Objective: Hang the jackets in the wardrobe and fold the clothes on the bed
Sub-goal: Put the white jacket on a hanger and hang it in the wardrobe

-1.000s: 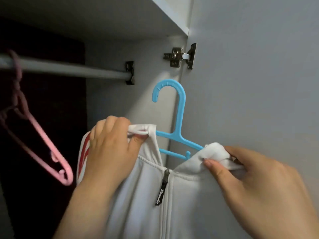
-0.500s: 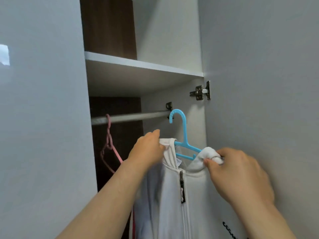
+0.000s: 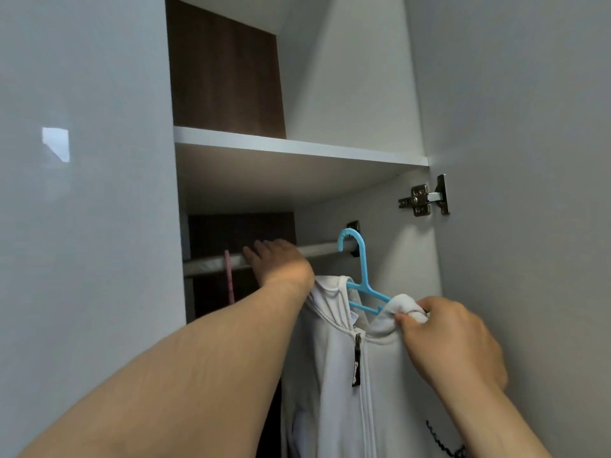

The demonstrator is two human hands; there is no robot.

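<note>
I stand at an open wardrobe and look up into it. My left hand (image 3: 277, 261) reaches to the metal hanging rail (image 3: 324, 250). Its fingers are stretched nearly straight and close together and lie across the front of the rail; it holds nothing. I cannot tell whether they press on the rail.

My right hand (image 3: 453, 342) is lower, near the wardrobe's right side. Its thumb and curled fingers pinch a bunched fold of a white zip jacket (image 3: 334, 375) at the shoulder.

The jacket hangs on a blue plastic hanger (image 3: 363, 276), whose hook curves over the rail close to the rail's right end. The jacket's collar stands open, and 1 black zip pull (image 3: 356, 365) dangles at the top of the closed zip.

At the rail's left end, just beside my left hand, hangs 1 pink hanger (image 3: 228, 279), mostly hidden.

A white shelf (image 3: 297, 150) spans the wardrobe above the rail. On the right, a metal hinge (image 3: 423, 200) joins the grey open door (image 3: 529, 160) to the wardrobe's side wall.
</note>
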